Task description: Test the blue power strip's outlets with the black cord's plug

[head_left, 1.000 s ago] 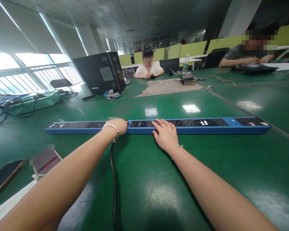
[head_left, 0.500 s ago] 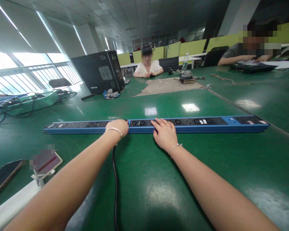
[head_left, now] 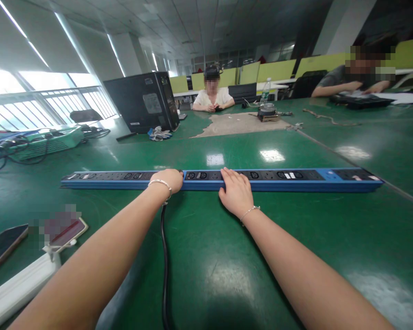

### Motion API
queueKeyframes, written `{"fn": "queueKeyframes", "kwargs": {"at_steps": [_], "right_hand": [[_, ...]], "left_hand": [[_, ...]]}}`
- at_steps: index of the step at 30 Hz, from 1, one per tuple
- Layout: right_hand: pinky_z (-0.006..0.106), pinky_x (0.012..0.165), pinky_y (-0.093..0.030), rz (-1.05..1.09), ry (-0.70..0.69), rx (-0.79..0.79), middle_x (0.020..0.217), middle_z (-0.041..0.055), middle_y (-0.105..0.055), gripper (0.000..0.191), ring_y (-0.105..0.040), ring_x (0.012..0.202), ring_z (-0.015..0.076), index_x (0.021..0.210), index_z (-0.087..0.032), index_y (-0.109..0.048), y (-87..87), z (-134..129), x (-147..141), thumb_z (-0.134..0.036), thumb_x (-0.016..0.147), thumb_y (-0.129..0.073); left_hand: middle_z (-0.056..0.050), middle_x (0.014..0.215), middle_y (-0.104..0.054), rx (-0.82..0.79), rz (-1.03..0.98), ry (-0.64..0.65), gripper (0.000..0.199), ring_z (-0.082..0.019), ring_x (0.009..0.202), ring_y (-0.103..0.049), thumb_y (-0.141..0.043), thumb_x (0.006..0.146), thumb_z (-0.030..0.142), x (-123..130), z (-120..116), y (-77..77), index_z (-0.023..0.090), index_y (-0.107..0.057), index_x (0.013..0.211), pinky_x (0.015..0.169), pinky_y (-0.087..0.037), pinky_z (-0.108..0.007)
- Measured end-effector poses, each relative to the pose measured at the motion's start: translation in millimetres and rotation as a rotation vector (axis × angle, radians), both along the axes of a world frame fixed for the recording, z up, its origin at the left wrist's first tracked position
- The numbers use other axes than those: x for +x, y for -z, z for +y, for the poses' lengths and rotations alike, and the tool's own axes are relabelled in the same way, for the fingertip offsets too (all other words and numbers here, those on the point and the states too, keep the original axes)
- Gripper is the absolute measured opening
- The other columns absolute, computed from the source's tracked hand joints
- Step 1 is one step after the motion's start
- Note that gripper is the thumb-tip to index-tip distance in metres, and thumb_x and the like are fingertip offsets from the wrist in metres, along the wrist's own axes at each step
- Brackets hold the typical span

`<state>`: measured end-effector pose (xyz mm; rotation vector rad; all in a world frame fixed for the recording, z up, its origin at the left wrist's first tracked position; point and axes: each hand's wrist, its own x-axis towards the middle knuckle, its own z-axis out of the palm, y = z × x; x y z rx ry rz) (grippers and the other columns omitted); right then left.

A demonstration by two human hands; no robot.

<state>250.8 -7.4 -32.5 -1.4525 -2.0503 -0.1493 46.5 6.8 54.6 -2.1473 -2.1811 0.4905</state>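
Observation:
A long blue power strip [head_left: 282, 185] with black sockets lies across the green table in front of me. My left hand [head_left: 168, 180] is closed at its top, left of the middle, on the plug of a black power cord [head_left: 164, 256]; my fingers hide most of that plug. From beneath my left wrist the cord runs down toward the table's near side. My right hand [head_left: 237, 190] spans the strip just right of the middle, fingers across the top and thumb at the near side, gripping it.
At left lie phones [head_left: 64, 231], a white bar-shaped object [head_left: 24, 282] and a green basket [head_left: 51, 143] of cables. Farther back stand a black computer case [head_left: 141, 103], gloves [head_left: 159, 134] and a bottle [head_left: 265, 91]. Two people sit across the table.
The fingers of my right hand have drawn closer together and shifted slightly right on the strip. My left hand stays at nearly the same spot on it.

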Motion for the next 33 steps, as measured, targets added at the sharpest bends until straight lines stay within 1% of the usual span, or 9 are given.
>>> {"fn": "queueKeyframes", "kwargs": {"at_steps": [5,11,17,19,21,25,28,30,33], "right_hand": [[0.048,0.107,-0.021,0.023,0.14,0.016,0.145,0.0133,-0.034,0.057,-0.021,0.136,0.0299,0.128,-0.011,-0.048,0.3,3.2,2.4,-0.035,0.077,-0.053],[0.047,0.106,-0.022,-0.013,0.111,-0.002,0.134,0.0118,-0.049,0.053,-0.038,0.127,0.0286,0.126,-0.014,-0.05,2.7,5.1,5.4,-0.04,0.08,-0.052],[0.046,0.105,-0.024,-0.012,0.105,-0.003,0.134,0.0122,-0.049,0.053,-0.037,0.127,0.0287,0.126,-0.014,-0.05,1.2,4.9,5.1,-0.039,0.08,-0.052],[0.046,0.104,-0.024,-0.009,0.101,-0.007,0.134,0.0122,-0.049,0.053,-0.037,0.127,0.0285,0.126,-0.014,-0.05,0.8,4.8,4.9,-0.039,0.08,-0.052],[0.045,0.104,-0.024,-0.007,0.101,-0.013,0.135,0.0121,-0.048,0.054,-0.036,0.127,0.0282,0.127,-0.014,-0.049,0.6,4.6,4.7,-0.039,0.079,-0.053],[0.044,0.105,-0.023,-0.008,0.11,-0.022,0.135,0.0115,-0.048,0.055,-0.036,0.127,0.0276,0.127,-0.013,-0.049,0.3,4.0,4.1,-0.038,0.078,-0.054],[0.043,0.106,-0.022,-0.009,0.116,-0.03,0.136,0.0111,-0.048,0.055,-0.036,0.127,0.0272,0.127,-0.013,-0.049,-0.2,3.7,3.6,-0.038,0.078,-0.054],[0.043,0.106,-0.021,-0.013,0.113,-0.041,0.136,0.011,-0.047,0.055,-0.035,0.128,0.027,0.127,-0.012,-0.049,-0.6,3.5,3.5,-0.038,0.078,-0.054],[0.043,0.106,-0.021,-0.011,0.115,-0.049,0.136,0.011,-0.047,0.056,-0.035,0.128,0.0271,0.128,-0.012,-0.048,-1.1,3.4,3.4,-0.038,0.078,-0.054]], "left_hand": [[-0.02,0.112,-0.064,0.042,-0.022,-0.076,0.059,-0.028,0.103,-0.061,-0.016,0.09,0.041,1.9,-2.5,1.0,0.014,-0.062,0.113,0.084,-0.048,-0.04],[-0.02,0.116,-0.063,0.035,-0.042,-0.106,0.056,-0.029,0.104,-0.061,-0.021,0.088,0.042,1.2,4.8,-0.9,0.015,-0.065,0.11,0.083,-0.048,-0.038],[-0.017,0.082,-0.072,-0.078,-0.101,-0.082,0.06,-0.026,0.087,-0.067,-0.024,0.086,0.045,-10.2,21.0,-4.9,0.012,-0.073,0.085,0.077,-0.05,-0.03],[-0.016,0.079,-0.072,-0.093,-0.102,-0.092,0.061,-0.026,0.086,-0.067,-0.023,0.085,0.047,-11.9,23.5,-4.7,0.013,-0.074,0.081,0.078,-0.049,-0.03],[-0.016,0.084,-0.072,-0.084,-0.083,-0.107,0.061,-0.027,0.09,-0.066,-0.024,0.085,0.049,-10.8,22.2,-4.6,0.014,-0.073,0.087,0.08,-0.049,-0.032],[-0.019,0.11,-0.066,-0.014,-0.023,-0.126,0.059,-0.029,0.103,-0.061,-0.024,0.086,0.047,-0.4,12.3,-7.0,0.014,-0.067,0.108,0.084,-0.047,-0.037],[-0.019,0.119,-0.061,0.008,0.015,-0.133,0.057,-0.031,0.107,-0.059,-0.023,0.087,0.044,6.1,9.1,-10.8,0.014,-0.065,0.111,0.084,-0.047,-0.04],[-0.019,0.114,-0.064,-0.029,0.009,-0.133,0.056,-0.031,0.103,-0.06,-0.026,0.086,0.045,5.5,12.0,-12.9,0.013,-0.066,0.109,0.083,-0.048,-0.04],[-0.019,0.092,-0.071,-0.116,-0.049,-0.115,0.058,-0.028,0.089,-0.066,-0.028,0.084,0.049,-2.3,19.3,-12.9,0.011,-0.069,0.1,0.078,-0.049,-0.035]]}}
